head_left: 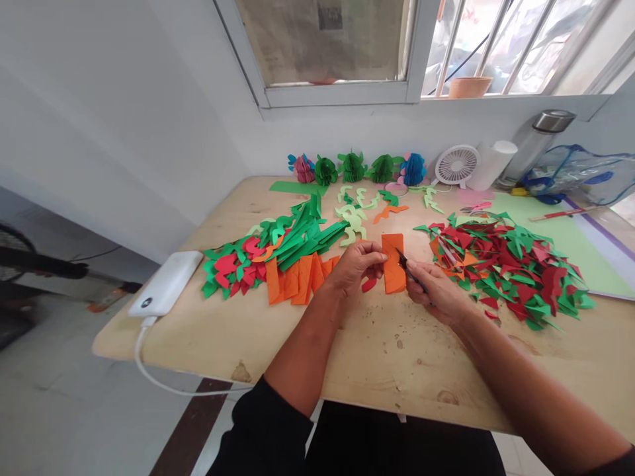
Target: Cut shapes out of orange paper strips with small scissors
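Left hand [354, 264] pinches the folded orange paper strip [393, 263] upright over the wooden counter [387, 350] so the right hand [431, 291], closed around small dark scissors [407, 267], can cut its edge, red-green scrap pile [510, 271] alongside.

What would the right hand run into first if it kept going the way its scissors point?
The right hand aims its scissors up and left, straight into the orange paper piece held by the left hand. The blades look already at its edge, though depth is unclear.
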`<state>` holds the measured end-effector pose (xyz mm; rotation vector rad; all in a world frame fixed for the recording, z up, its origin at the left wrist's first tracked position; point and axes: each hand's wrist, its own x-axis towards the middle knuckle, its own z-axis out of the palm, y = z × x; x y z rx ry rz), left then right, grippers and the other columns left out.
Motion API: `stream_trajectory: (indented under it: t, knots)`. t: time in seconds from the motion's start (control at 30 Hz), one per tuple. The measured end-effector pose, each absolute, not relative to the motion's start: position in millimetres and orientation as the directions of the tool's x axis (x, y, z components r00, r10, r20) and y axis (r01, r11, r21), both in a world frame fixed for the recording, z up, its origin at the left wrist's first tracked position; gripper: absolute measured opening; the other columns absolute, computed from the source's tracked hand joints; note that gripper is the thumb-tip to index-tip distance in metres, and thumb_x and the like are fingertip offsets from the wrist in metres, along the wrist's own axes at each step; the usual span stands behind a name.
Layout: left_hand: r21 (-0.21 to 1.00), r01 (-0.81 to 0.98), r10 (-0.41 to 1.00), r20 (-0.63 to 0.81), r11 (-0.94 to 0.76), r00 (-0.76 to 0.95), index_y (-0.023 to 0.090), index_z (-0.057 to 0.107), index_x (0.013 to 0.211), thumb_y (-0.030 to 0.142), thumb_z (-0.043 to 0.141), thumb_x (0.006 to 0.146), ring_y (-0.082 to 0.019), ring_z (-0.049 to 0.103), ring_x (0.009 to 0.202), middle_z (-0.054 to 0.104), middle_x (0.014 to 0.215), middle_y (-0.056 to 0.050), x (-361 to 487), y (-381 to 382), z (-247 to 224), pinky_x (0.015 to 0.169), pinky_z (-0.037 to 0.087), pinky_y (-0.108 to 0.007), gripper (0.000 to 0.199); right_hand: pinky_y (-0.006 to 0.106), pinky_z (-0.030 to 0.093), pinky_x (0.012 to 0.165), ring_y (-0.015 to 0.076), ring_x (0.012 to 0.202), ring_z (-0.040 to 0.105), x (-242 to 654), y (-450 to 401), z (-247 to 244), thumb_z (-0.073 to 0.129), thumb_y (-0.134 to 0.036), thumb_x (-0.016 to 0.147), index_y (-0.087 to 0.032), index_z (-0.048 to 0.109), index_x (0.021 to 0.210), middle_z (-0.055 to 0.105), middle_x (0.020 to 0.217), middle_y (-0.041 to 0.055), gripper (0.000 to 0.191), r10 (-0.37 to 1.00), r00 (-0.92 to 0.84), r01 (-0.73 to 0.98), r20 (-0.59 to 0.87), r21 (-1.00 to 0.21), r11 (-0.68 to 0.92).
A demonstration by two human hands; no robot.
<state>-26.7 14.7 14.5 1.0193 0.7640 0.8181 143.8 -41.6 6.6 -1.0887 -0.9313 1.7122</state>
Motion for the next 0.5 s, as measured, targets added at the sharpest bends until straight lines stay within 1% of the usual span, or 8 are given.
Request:
stream_trajectory:
  t: [0.5]
  knots:
    - [0.931,-0.215,0.862,-0.162,0.295,0.48,0.016,0.051,0.062,0.025,0.068,0.062,-0.006,0.049,0.041,0.052,0.048,0.004,-26.8,14.5,15.8,0.043,0.033,-0.019,0.019,0.02,0.009,0.04,0.0033,0.042,0.019,141.7,-42.6,8.2,0.072,-0.056,0.069,-0.019,0.044,0.065,0.031,0.049,-0.0089,0.047,0.932,-0.219,-0.291,-0.29,-0.892,-0.346]
